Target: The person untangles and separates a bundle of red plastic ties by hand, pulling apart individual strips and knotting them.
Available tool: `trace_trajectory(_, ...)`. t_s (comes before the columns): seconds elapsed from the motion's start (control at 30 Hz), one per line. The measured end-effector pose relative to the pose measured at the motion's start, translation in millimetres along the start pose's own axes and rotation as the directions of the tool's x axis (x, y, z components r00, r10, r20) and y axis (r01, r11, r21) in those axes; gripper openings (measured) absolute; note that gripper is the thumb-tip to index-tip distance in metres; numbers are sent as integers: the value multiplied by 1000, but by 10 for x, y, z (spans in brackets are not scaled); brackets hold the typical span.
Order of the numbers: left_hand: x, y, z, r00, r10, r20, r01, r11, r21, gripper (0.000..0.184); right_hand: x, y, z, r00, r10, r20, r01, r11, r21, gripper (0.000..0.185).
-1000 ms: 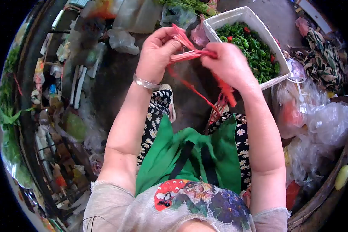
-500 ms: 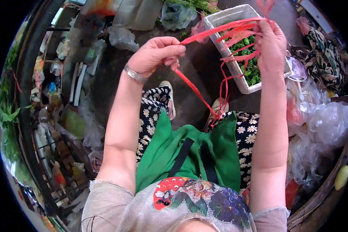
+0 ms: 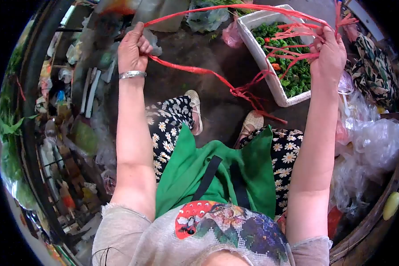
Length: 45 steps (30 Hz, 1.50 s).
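My left hand (image 3: 134, 48), with a silver bracelet at the wrist, is closed round a red plastic string (image 3: 188, 68). The string stretches across to my right hand (image 3: 329, 52), raised at the upper right. Its fingers pinch a bunch of the same string, with several loose ends fanning out to the left. A second length sags between the hands, and a knotted, frayed part of it hangs near my right shoe. Beyond and below my right hand stands a white foam box (image 3: 277, 91) of green peppers (image 3: 292, 82), a few of them red or orange.
Crumpled clear plastic bags (image 3: 368, 146) lie on the right, below a camouflage cloth (image 3: 374, 71). Cluttered shelves with packets and scraps run along the left. A green cloth (image 3: 221, 177) covers my lap, and my shoes (image 3: 252, 122) rest on the dark floor.
My left hand has moved left and up, and my right hand slightly right. The string between them is drawn out much longer, and its knotted part has swung upward off my lap.
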<state>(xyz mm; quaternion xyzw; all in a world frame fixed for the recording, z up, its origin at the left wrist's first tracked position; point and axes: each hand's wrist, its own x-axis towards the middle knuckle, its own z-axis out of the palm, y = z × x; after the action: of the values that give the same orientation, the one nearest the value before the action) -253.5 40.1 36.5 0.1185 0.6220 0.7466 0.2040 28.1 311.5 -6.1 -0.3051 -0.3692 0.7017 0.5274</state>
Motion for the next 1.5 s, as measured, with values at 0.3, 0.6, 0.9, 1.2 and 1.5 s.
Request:
trace_trajectory(0.3, -38, 37, 52, 972, 34, -231, -64, 990, -127, 24, -81, 39, 122, 984, 85, 159, -48, 973, -227, 15)
trace_trajectory(0.6, -53, -31, 142, 882, 390, -265, -362, 920, 149, 18, -194, -22, 194, 965, 156, 210, -108, 969, -223, 20)
trace_trajectory(0.9, -455, -108, 632, 919, 246, 308, -316, 926, 205, 18, -567, 61, 520, 752, 460, 472, -168, 826, -538, 21)
trace_trajectory(1.2, -783, -226, 1003, 892, 95, 441, -261, 906, 334, 14, -724, 98, 594, 662, 500, 558, -63, 780, -623, 28)
trace_trajectory(1.5, -821, -242, 1038, 709, 324, 627, -675, 568, 470, 20, -774, 101, 606, 622, 442, 646, 34, 809, -586, 28)
